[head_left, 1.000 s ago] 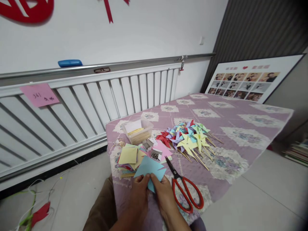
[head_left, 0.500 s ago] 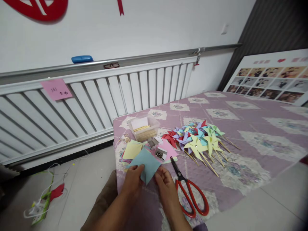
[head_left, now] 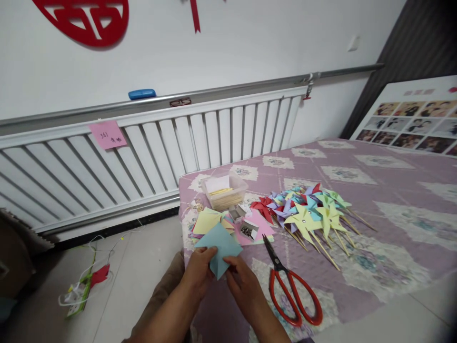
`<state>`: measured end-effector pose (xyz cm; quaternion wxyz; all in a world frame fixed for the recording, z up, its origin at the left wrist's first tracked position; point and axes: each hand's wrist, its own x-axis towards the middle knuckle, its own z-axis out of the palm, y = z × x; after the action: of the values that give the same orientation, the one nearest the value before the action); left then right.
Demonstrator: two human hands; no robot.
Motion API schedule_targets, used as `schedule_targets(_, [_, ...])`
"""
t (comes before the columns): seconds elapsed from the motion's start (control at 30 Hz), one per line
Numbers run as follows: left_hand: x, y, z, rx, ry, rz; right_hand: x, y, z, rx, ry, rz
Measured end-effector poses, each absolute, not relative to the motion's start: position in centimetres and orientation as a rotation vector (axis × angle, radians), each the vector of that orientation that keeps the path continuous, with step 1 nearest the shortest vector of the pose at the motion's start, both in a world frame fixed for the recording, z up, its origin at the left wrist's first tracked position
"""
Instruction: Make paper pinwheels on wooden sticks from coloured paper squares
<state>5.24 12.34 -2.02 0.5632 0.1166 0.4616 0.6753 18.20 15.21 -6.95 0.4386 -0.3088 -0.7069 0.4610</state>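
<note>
A table [head_left: 310, 163] under a purple patterned cloth spreads in front of the person, with a white radiator [head_left: 224, 136] behind it. A heap of paper pinwheels [head_left: 303, 221] lies on the cloth, several sticks slanting toward the near right. Red-handled scissors [head_left: 281, 267] rest right of the hands, blades pointing away and slightly left. A clear plastic box [head_left: 230, 202] of sticks stands behind loose yellow sheets [head_left: 207, 219].

The blue paper square [head_left: 221, 240] is held above the near edge of the table, in front of those sheets. It sits cornerwise, one corner toward the person and the opposite one toward the radiator; being about as wide as long, it shows no clear long axis. The left hand [head_left: 200, 267] pinches its lower left edge, thumb on top. The right hand [head_left: 243, 280] meets the lower right edge with curled fingers; whether they pinch it cannot be told. Beyond the square, a small box [head_left: 254, 228] holds metal pieces [head_left: 246, 232].
</note>
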Motion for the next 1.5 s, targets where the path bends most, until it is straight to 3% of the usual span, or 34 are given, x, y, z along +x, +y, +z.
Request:
schedule_targets(0.5, [7.2, 11.4, -2.5, 0.276, 1.212, 1.614, 18.3, 14.3, -5.8, -0.889, -1.531, 1.391])
schedule_targets(1.0, [8.0, 11.3, -4.6, 0.415, 1.287, 1.587, 18.5, 14.2, -5.0, -1.053, -1.402, 1.348])
schedule_targets(1.5, [7.6, 11.0, -5.4, 0.684, 1.677, 1.476, 18.3, 14.2, -4.8, -1.061, -1.377, 1.341])
